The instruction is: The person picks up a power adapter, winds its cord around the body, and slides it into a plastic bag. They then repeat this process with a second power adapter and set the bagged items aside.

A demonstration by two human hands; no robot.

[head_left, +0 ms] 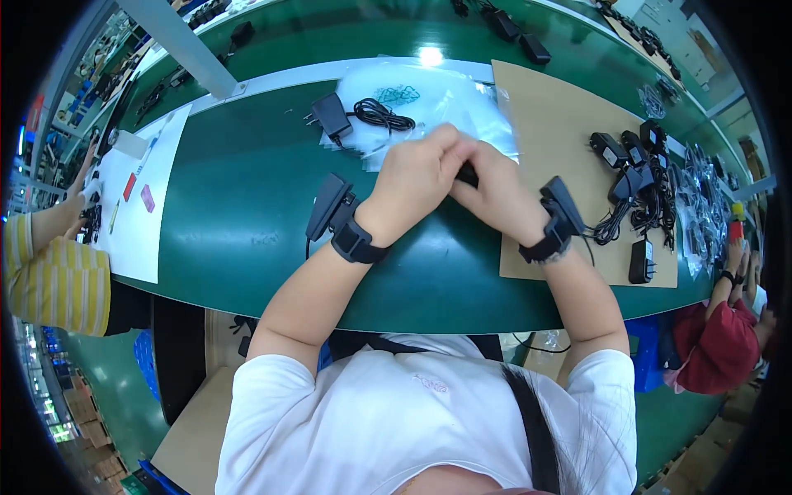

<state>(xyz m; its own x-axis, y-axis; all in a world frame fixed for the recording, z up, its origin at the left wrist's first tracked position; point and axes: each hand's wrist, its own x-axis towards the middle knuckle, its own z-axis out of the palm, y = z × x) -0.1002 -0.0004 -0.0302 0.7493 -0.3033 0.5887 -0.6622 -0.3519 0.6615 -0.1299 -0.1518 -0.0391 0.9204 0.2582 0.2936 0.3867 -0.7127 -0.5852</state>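
The green surface (pixel 239 206) has a black plug-in charger (pixel 331 118) on clear bags (pixel 452 101). Nearby, the right hand (pixel 502 191) curls around a small black thing (pixel 468 174). The left hand (pixel 412 175) bends beside it, its grip hidden.

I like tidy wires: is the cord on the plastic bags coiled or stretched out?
Coiled: the black cord lies looped in a bundle on the clear bags, beside the black adapter.

A red piece (pixel 129 187) and pink block (pixel 148 199) lie on white paper (pixel 139 247).
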